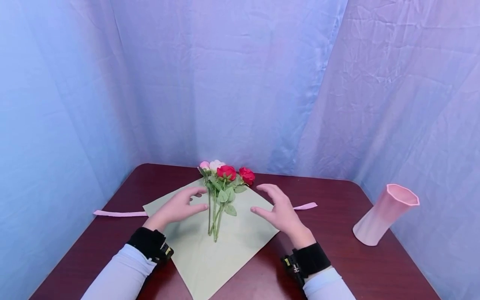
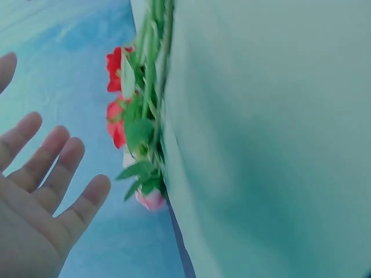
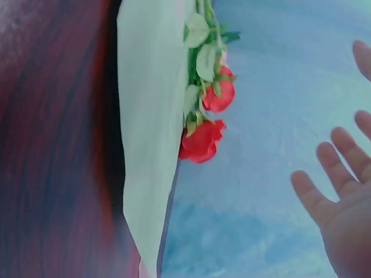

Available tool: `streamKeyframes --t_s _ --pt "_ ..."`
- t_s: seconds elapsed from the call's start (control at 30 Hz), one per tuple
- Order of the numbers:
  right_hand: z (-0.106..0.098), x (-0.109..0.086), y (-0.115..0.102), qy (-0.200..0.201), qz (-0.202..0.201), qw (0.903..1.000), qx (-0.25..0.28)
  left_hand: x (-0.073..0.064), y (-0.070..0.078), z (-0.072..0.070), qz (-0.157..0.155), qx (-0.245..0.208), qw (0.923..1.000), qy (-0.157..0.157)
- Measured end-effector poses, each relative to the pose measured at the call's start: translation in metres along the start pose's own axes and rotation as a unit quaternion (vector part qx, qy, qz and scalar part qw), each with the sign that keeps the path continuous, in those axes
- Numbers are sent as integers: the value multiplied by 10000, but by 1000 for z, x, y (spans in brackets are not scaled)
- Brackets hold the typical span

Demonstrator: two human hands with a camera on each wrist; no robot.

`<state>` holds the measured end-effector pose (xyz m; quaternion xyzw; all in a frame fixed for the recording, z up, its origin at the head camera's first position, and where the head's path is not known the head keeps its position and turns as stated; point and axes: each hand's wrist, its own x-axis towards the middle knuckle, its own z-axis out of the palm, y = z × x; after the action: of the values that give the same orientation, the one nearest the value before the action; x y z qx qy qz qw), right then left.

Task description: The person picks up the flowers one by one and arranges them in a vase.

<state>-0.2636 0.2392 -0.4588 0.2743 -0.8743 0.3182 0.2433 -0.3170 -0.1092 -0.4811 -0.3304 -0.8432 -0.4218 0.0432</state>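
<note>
Several flowers with green stems lie together on a pale green sheet of wrapping paper [image 1: 232, 266]: red roses [image 1: 226, 172], a white bloom [image 1: 216, 165] and a pink one [image 1: 204, 165]. My left hand [image 1: 181, 206] hovers just left of the stems [image 1: 218, 218], fingers spread and holding nothing. To their right, my right hand [image 1: 279, 209] is raised over the paper, also empty with fingers apart. In the left wrist view, the palm [image 2: 29, 214] stands apart from the blooms. The right wrist view likewise shows a gap between fingers and the roses [image 3: 202, 141].
A pink ribbon [image 1: 120, 213] runs beneath the paper, its other end [image 1: 305, 206] showing at the right. Toward the right side of the dark wooden table [image 1: 322, 233] stands a pink and white vase [image 1: 386, 214]. Blue curtains [image 1: 240, 83] hang behind and at both sides.
</note>
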Motion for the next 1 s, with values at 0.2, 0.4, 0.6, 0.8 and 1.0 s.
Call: streamKeyframes --t_s 0.2,0.4,0.6,0.8,1.0 --pt "-15 -4 9 1042 -24 9945 120 8 9 12 -56 -358 9988 320" --pt "-31 -11 18 1838 249 9824 223 14 19 24 -127 -588 9974 398" --pt "-45 -17 18 2613 379 9645 69 20 29 37 -113 -800 9962 319" --pt "-61 -21 1 3242 482 9447 48 26 36 50 -174 -826 9960 297" --pt "-69 -31 10 3808 777 9214 -21 32 46 63 -183 -951 9951 197"
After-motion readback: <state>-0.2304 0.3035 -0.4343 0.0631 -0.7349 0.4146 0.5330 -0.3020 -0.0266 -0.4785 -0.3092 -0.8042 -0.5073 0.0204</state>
